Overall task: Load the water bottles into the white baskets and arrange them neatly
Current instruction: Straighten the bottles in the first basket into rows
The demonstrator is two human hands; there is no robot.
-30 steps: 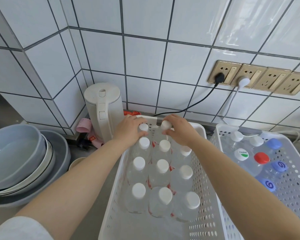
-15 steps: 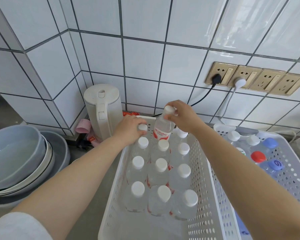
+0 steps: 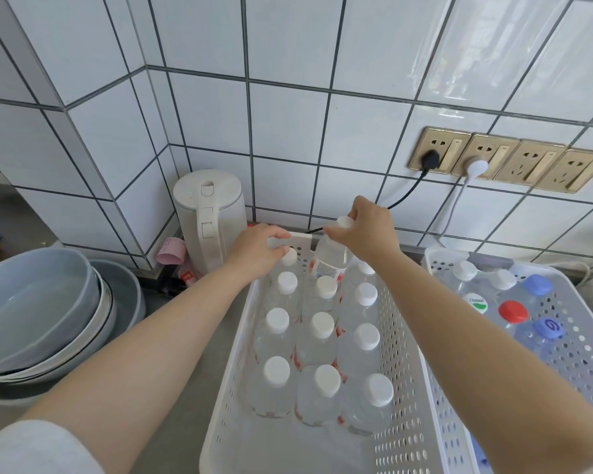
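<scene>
Bottles of water stood packed in rows inside a white basket on a grey table, seen from above over a person's two bare forearms. Their white caps made three neat columns, filling the far part of the basket and leaving its near end bare.

The right hand pinched the cap of a lifted bottle, fingers curled round its top. That bottle hung tilted over the far middle of the basket, raised clear of its neighbours, its red-and-white label showing just below the hand. The left hand rested at the far left corner, fingers curled over the cap of a corner bottle and touching the basket's far rim.

A second basket sat just beside the first on the right, holding bottles with white, blue and red caps. A white kettle stood in the tiled corner behind the left hand, with stacked grey bowls to the left and a row of wall sockets above.

The step in hand looked like tidying the back row. Next, the raised bottle would probably need lowering upright into the gap in the far middle, guided straight down so that it did not knock the bottles on either side.
</scene>
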